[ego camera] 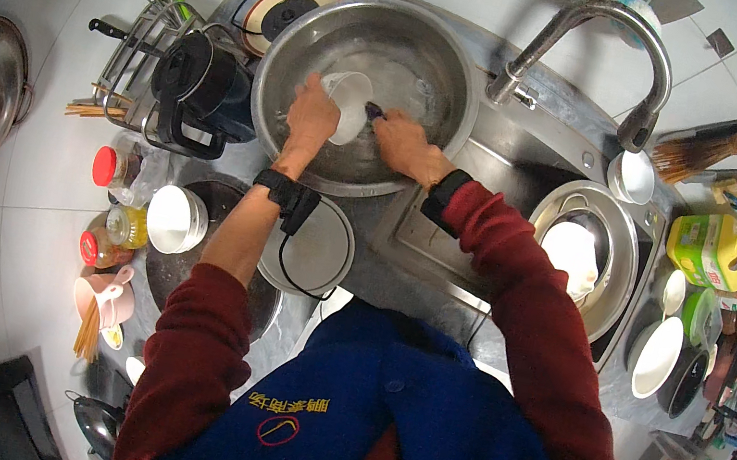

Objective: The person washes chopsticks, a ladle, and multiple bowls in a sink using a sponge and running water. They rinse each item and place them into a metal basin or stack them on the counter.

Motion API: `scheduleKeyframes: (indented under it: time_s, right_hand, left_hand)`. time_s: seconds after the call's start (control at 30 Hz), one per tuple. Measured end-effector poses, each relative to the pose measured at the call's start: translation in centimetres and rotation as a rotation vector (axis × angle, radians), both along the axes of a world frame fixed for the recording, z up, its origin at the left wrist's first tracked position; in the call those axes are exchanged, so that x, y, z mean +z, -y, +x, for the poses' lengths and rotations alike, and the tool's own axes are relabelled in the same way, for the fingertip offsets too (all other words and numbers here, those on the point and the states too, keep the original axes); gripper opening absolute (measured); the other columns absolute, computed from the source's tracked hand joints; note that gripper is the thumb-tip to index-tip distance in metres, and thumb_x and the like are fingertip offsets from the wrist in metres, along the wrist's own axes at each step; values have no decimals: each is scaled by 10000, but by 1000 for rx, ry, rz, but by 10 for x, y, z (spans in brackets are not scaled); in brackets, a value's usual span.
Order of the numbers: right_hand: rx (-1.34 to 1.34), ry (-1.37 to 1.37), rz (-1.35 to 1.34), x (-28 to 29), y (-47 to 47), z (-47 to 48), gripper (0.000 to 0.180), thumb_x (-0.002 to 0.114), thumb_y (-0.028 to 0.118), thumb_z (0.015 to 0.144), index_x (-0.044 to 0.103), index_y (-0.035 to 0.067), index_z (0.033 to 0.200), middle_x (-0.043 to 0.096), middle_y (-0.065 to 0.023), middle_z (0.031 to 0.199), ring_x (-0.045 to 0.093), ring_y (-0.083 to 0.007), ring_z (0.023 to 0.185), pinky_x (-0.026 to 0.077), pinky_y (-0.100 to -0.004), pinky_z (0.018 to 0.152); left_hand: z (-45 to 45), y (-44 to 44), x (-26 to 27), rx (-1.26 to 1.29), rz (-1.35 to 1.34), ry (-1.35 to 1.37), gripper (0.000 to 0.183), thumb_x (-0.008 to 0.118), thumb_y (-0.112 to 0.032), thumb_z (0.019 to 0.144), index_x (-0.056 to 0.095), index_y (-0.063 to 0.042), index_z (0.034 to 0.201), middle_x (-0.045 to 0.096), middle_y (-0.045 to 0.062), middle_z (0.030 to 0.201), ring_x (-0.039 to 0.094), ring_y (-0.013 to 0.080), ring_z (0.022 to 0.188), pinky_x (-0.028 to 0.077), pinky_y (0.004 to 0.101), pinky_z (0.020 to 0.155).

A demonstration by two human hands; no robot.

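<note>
A wide stainless steel basin (456, 62) with some water in it stands before me. Over it my left hand (312, 117) grips a white bowl (354, 90) by its rim, and the bowl is tilted on its side. My right hand (408, 147) is closed around a small dark object (374, 111), beside the bowl's opening. Its kind cannot be told, because the fingers cover most of it.
Right of the basin is a steel sink (441, 231) under a curved faucet (595, 8). A smaller metal basin (607, 314) sits at the sink's right. A black kettle (205, 89), stacked white bowls (176, 220) and a large round pale dish (318, 247) stand to the left and front.
</note>
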State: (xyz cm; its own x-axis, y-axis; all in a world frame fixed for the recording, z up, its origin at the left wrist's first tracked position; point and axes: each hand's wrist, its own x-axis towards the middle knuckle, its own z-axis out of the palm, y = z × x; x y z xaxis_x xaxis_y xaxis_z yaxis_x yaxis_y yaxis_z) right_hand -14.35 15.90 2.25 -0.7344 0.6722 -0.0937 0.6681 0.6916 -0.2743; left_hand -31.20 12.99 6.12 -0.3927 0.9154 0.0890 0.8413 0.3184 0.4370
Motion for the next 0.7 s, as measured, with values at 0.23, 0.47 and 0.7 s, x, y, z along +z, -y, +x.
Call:
scheduleKeyframes:
  time_s: [0.23, 0.47, 0.7]
  right_hand:
    - [51, 61, -164, -8, -21, 22, 161, 544, 79, 737, 637, -15, 828, 636, -206, 868, 628, -337, 827, 505, -411, 692]
    - [-206, -521, -253, 54, -20, 27, 201, 625, 118, 718, 649, 43, 903, 641, -161, 906, 620, -326, 843, 498, -389, 722]
    - [-27, -746, 512, 67, 5, -14, 293, 568, 170, 800, 604, 115, 1086, 567, -140, 1127, 558, -311, 992, 459, -376, 824]
  left_hand:
    - [-5, -1, -25, -49, -66, 27, 400, 545, -58, 764, 429, -5, 1143, 488, 284, 1084, 550, 460, 882, 469, 454, 780]
    - [-2, 0, -44, 455, -175, 1631, 349, 418, -133, 897, 416, 21, 1209, 516, 222, 1111, 611, 321, 824, 580, 333, 609]
    - [36, 21, -35, 382, -91, 2309, 225, 292, -174, 908, 466, -48, 842, 464, 44, 643, 385, 85, 421, 300, 199, 326]
